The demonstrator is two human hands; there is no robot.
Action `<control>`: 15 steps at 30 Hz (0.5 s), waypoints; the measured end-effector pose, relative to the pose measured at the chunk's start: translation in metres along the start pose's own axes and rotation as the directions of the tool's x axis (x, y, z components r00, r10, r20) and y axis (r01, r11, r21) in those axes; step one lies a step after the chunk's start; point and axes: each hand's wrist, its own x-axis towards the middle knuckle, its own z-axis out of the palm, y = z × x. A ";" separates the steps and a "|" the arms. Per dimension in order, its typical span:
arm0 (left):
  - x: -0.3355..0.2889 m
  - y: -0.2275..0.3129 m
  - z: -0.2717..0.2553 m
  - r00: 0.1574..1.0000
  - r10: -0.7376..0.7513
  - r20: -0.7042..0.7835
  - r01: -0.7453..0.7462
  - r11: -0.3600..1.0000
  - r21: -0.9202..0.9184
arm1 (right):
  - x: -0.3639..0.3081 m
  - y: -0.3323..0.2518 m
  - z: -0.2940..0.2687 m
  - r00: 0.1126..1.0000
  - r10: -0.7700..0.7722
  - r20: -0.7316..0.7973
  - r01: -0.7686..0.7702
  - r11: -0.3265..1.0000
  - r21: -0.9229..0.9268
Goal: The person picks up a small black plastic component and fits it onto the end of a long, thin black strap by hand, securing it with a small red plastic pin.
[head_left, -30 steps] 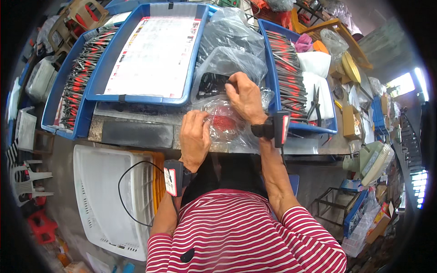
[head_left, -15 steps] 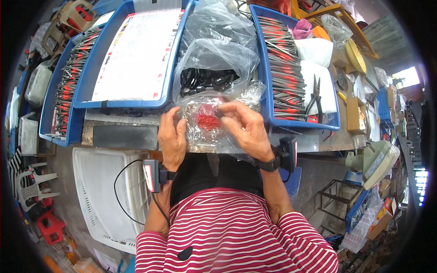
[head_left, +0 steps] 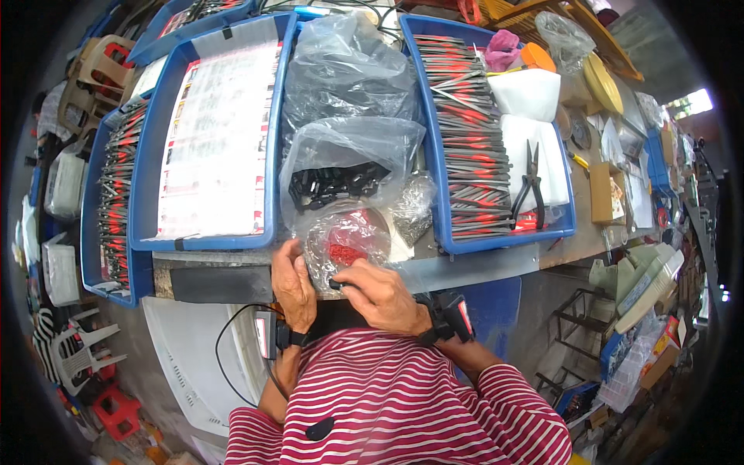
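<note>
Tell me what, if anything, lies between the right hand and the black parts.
The clear bag of red bits lies between the right hand, which pinches a small black piece, and the black parts.

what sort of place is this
Likely a small assembly workshop: a blue tray holds rows of slim dark-and-red pieces and black pliers, beside an open plastic bag of small black parts.

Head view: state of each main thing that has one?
Right hand: pinching small black part
Left hand: grip unclear
Clear plastic bag of black parts: open
Clear plastic bag of red pieces: opening unclear
Black slim-nosed metal pliers: handles spread
White rectangular printed sheet: lying flat
</note>
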 end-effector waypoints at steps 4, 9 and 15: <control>0.002 -0.001 -0.005 0.999 -0.015 0.041 0.017 0.997 -0.069 | 0.001 -0.003 0.007 0.997 -0.039 -0.066 0.033 0.996 -0.087; 0.000 -0.006 -0.009 0.998 0.025 0.065 0.001 0.929 -0.371 | 0.003 0.001 0.011 0.983 -0.031 -0.183 0.006 0.990 -0.138; -0.001 0.003 -0.015 0.918 0.360 0.164 -0.256 0.857 -0.447 | 0.004 -0.005 0.018 0.969 -0.172 -0.179 0.129 0.965 -0.228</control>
